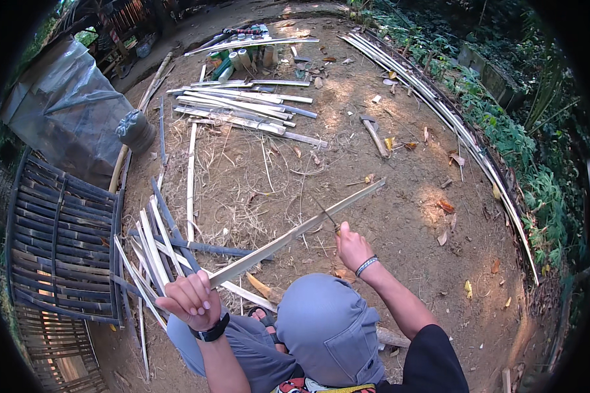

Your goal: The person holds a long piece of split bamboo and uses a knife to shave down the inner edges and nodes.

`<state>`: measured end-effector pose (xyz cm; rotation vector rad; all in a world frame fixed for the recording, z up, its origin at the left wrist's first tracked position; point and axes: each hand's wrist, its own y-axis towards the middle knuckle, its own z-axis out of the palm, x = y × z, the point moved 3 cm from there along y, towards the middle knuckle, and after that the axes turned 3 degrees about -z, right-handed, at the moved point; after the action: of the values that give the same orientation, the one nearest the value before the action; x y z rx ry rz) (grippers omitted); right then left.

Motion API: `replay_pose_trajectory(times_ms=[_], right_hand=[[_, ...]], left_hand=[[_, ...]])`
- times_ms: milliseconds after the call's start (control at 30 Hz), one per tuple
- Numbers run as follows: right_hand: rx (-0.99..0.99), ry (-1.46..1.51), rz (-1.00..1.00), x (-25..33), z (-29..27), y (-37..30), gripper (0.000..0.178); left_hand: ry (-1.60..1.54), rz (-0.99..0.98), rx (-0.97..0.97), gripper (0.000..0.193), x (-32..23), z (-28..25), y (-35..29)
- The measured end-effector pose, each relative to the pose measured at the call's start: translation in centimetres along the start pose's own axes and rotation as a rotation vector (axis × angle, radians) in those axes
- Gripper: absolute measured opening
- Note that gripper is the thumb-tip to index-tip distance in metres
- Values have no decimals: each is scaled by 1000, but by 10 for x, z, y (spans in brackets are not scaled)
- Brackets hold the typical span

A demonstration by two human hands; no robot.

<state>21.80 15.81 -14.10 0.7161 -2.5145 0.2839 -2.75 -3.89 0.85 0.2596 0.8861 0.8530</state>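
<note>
grey cloth-covered knee nearest, left hand clamps a long pale bamboo strip angled beyond it, right hand grips a thin dark-bladed knife across the strip, trimming seemingly unfinished, while pale flat bamboo slats heaped farther past the knee look already split.

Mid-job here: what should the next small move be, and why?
Probably slide the knife a little along the strip toward its far end, away from the left grip. That grip holds the near end, while the right grip has the knife crossing the strip farther out; whether they touch is hard to tell.
</note>
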Motion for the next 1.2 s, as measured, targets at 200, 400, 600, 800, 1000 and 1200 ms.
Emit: replay_pose_trajectory(times_ms=[200, 400, 600, 800, 1000, 1200], right_hand=[[66, 9, -80, 18, 8, -8, 25], [48, 62, 2, -5, 14, 5, 26], [12, -18, 64, -38, 8, 22, 25], [156, -16, -36, 9, 5, 3, 20], [60, -16, 60, -33, 10, 23, 24], [88, 48, 89, -40, -7, 25, 29]], left_hand=[[40, 23, 56, 55, -2, -3, 4], [20, 17, 45, 54, 1, -5, 6], [-7, 3, 42, 53, 4, -4, 6], [17, 10, 45, 54, -1, -3, 8], [8, 19, 36, 54, 2, -2, 8], [6, 51, -49, 54, 3, -1, 11]])
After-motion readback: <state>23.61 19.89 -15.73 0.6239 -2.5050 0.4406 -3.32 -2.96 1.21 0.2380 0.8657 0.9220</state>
